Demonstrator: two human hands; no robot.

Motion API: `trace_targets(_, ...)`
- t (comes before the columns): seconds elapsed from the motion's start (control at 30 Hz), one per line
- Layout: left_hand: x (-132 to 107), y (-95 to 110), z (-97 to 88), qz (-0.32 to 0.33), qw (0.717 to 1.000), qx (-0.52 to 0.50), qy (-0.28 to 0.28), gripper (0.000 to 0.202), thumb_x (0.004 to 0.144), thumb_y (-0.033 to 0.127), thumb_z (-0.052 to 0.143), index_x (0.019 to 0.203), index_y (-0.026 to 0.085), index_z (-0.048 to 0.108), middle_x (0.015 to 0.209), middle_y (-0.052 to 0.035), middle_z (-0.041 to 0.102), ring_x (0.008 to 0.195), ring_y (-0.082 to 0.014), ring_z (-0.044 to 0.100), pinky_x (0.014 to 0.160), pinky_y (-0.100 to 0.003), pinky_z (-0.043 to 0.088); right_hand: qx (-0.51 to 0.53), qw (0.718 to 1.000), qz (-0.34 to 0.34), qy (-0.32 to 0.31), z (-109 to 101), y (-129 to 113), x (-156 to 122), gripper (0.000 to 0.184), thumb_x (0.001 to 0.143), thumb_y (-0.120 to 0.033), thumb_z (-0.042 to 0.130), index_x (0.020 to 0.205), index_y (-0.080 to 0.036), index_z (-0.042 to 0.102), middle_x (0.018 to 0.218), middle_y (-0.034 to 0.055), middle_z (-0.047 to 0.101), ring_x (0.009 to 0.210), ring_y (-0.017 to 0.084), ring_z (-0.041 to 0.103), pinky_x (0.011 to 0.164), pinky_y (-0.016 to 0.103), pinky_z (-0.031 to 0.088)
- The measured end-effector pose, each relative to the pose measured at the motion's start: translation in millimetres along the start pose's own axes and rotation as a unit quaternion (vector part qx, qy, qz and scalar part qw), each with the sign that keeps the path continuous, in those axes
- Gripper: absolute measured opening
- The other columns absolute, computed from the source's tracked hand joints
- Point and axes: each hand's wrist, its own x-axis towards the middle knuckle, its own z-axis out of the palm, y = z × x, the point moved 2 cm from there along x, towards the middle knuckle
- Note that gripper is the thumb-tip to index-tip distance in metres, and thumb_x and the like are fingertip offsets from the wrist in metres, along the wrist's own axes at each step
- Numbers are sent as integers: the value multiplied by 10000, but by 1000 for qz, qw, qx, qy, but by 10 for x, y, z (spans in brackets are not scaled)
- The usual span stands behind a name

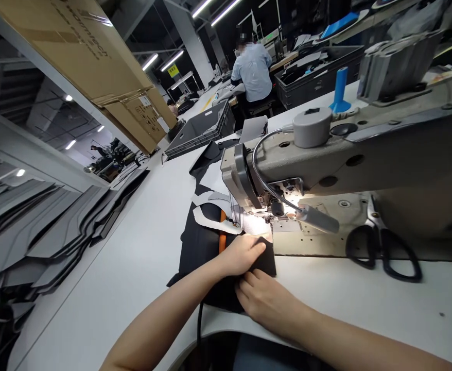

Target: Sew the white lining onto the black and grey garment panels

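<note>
A piece of black fabric (201,245) lies on the table under the head of a sewing machine (245,178). White curved pieces (214,219) and an orange strip (222,241) show on top of it. My left hand (242,255) is closed on the fabric just in front of the lit needle area, thumb and fingers gathered at a fold. Below it, my right hand (262,296) has its fingers curled on the near edge of the same fabric, the fingertips partly hidden. The needle is hard to make out in the glare.
Black-handled scissors (380,242) lie right of the needle plate. Stacked grey and black cut pieces (64,226) line the left side. A grey crate (198,129) stands behind the machine, near a cardboard box (94,67). A co-worker (253,72) sits farther back.
</note>
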Motion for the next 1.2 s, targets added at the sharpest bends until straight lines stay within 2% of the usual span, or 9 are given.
trace_targets(0.1,-20,40,7,86,988,129,-8,264,911,217,370,1033,186,602,1163,-50,596,1127,-214,488,1006,-366,360,-3,1000,4,17,27,45,-35,237,785,-117,517,1004,-92,606,895,106,609,862,248,542,802,416,431)
trace_targets(0.27,-29,26,-12,101,980,165,-37,276,938,219,343,1031,190,602,1125,-46,615,1039,-200,529,934,-326,409,-29,996,71,55,78,146,-276,491,722,-177,521,1172,18,537,1151,251,570,1105,367,502,965,494,377)
trace_targets(0.43,44,73,-22,115,968,219,-41,260,928,172,350,1015,188,595,1071,-35,625,926,-190,547,860,-311,434,-2,993,88,78,97,172,-305,450,737,-136,480,1157,-1,566,1154,226,586,1117,349,518,958,450,427)
trace_targets(0.53,109,86,15,107,952,286,-16,229,910,169,380,990,174,594,1147,-38,602,964,-217,534,867,-340,436,13,990,105,90,62,218,-314,412,753,-92,467,1140,-27,591,1153,196,597,1112,327,527,963,440,436)
trace_targets(0.67,157,42,69,99,931,350,15,298,853,146,438,1123,151,564,1275,-51,542,1070,-261,498,871,-362,449,16,990,107,89,41,247,-352,390,773,-80,462,1135,-51,604,1159,181,598,1120,335,517,964,471,434)
trace_targets(0.77,160,-18,83,122,917,379,17,343,859,130,416,1179,134,540,1268,-71,550,1068,-255,513,866,-368,455,19,991,106,78,66,243,-362,396,764,-93,481,1139,-55,605,1168,177,594,1128,347,505,960,490,435)
trace_targets(1.0,229,-181,5,206,888,409,35,301,881,153,416,1136,160,576,1243,-50,569,1092,-218,512,884,-322,454,37,992,110,49,129,321,-309,476,715,-108,550,1189,-66,579,1191,162,586,1172,362,461,999,526,395)
trace_targets(1.1,272,-210,-30,228,886,401,38,280,879,158,438,1098,177,611,1191,-42,595,1088,-215,509,928,-320,432,45,994,96,40,125,347,-305,472,727,-101,554,1198,-75,572,1238,177,556,1221,352,428,1002,498,401)
trace_targets(1.2,261,-201,-44,214,907,360,54,242,883,188,467,1030,194,660,1051,-48,639,1012,-223,536,877,-337,457,48,995,58,63,109,310,-324,372,769,-97,538,1132,-109,615,1183,157,599,1150,300,513,955,427,456)
